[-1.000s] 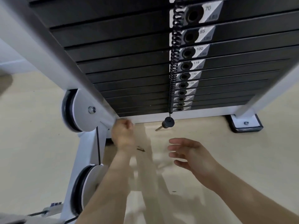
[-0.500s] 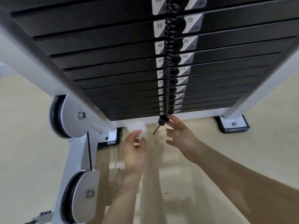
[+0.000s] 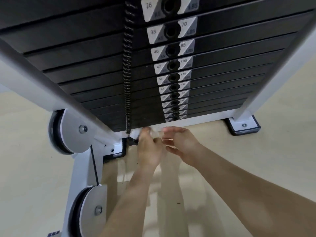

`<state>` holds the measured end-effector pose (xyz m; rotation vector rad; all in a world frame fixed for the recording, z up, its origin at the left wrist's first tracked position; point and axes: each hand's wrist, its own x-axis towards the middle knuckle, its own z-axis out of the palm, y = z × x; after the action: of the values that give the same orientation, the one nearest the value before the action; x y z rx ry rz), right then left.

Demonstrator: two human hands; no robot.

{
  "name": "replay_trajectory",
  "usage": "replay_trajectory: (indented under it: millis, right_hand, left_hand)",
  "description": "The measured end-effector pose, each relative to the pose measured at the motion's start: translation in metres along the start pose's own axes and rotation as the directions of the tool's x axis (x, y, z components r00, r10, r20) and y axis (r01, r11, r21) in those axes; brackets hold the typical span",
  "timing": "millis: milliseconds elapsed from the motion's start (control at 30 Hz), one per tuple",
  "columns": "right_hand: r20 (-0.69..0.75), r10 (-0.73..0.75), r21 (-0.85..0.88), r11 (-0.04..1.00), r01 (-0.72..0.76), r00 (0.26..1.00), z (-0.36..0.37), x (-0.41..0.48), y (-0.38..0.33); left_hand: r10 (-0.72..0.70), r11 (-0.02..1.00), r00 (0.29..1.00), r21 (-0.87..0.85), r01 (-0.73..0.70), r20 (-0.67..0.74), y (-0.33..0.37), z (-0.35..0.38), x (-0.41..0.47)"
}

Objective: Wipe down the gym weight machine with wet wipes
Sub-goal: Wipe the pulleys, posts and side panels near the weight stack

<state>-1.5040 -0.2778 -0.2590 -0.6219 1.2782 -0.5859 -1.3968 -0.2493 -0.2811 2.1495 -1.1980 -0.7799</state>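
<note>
Wet wipe [image 3: 157, 134] sits in the grip of my left hand [image 3: 148, 149] below the weight stack [image 3: 230, 55]; right hand [image 3: 182, 145] has closed in, grip narrow, hold unclear. Likely refolding.

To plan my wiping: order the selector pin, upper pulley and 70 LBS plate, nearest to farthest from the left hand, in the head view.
1. selector pin, beside the left hand
2. upper pulley, farther left
3. 70 LBS plate, high above

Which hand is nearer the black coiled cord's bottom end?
Left. The left hand sits just right of the coiled cord, by its end; the right hand is farther right.
</note>
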Motion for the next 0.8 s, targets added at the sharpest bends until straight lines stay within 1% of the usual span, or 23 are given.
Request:
replay_trajectory:
  millis: [33, 67, 133, 167, 233, 333, 400, 467, 500, 567, 600, 667, 733, 800]
  right_hand:
    - [0.047, 0.018, 0.033, 0.999, -0.02, 0.999, 0.005, -0.002, 0.004]
    - [0.08, 0.02, 0.059, 0.998, -0.024, 0.997, 0.01, -0.002, 0.007]
    - [0.093, 0.001, 0.113, 0.994, -0.011, 0.996, 0.013, -0.001, 0.009]
    - [0.078, -0.007, 0.132, 0.991, -0.003, 0.997, 0.012, 0.001, 0.008]
    - [0.052, -0.023, 0.154, 0.988, 0.014, 0.998, 0.004, 0.002, 0.004]
    - [0.054, -0.015, 0.102, 0.995, 0.01, 0.998, -0.017, -0.003, -0.002]
    - [0.022, 0.004, 0.079, 0.997, -0.006, 1.0, -0.027, -0.005, -0.003]
    - [0.022, 0.043, 0.09, 0.995, -0.045, 0.999, -0.027, -0.005, -0.004]
    - [0.036, 0.055, 0.094, 0.994, -0.059, 0.998, -0.024, -0.003, -0.004]
    - [0.066, 0.078, 0.101, 0.991, -0.084, 0.995, -0.016, 0.004, -0.004]
    - [0.079, 0.096, 0.101, 0.989, -0.104, 0.992, -0.011, 0.008, -0.004]
    - [0.087, 0.103, 0.074, 0.991, -0.109, 0.991, -0.003, 0.016, -0.007]
    - [0.065, 0.085, 0.057, 0.994, -0.088, 0.994, 0.003, 0.026, -0.013]
    - [0.049, 0.06, 0.033, 0.998, -0.062, 0.997, 0.002, 0.036, -0.012]
  left_hand:
    - [0.016, 0.996, 0.999, 0.087, -0.013, -0.04, 0.0, -0.004, 0.005]
    - [0.057, 0.982, 0.998, 0.181, -0.049, -0.037, 0.0, -0.007, 0.01]
    - [0.181, 0.918, 0.98, 0.343, -0.197, 0.079, 0.005, -0.003, 0.014]
    - [0.241, 0.881, 0.959, 0.381, -0.282, 0.153, 0.008, 0.004, 0.016]
    - [0.308, 0.84, 0.919, 0.383, -0.384, 0.248, 0.014, 0.015, 0.019]
    - [0.361, 0.799, 0.885, 0.391, -0.456, 0.294, 0.012, 0.018, 0.024]
    - [0.379, 0.737, 0.844, 0.428, -0.523, 0.379, 0.006, 0.018, 0.026]
    - [0.361, 0.679, 0.798, 0.451, -0.58, 0.483, 0.006, 0.017, 0.023]
    - [0.348, 0.632, 0.769, 0.472, -0.615, 0.537, 0.009, 0.013, 0.021]
    - [0.302, 0.614, 0.744, 0.476, -0.63, 0.596, 0.011, 0.008, 0.017]
    - [0.269, 0.592, 0.737, 0.498, -0.634, 0.62, 0.014, 0.002, 0.015]
    - [0.211, 0.491, 0.732, 0.577, -0.653, 0.648, 0.02, -0.011, 0.011]
    - [0.207, 0.441, 0.74, 0.614, -0.655, 0.64, 0.025, -0.024, 0.006]
    - [0.172, 0.388, 0.732, 0.637, -0.666, 0.66, 0.028, -0.033, 0.0]
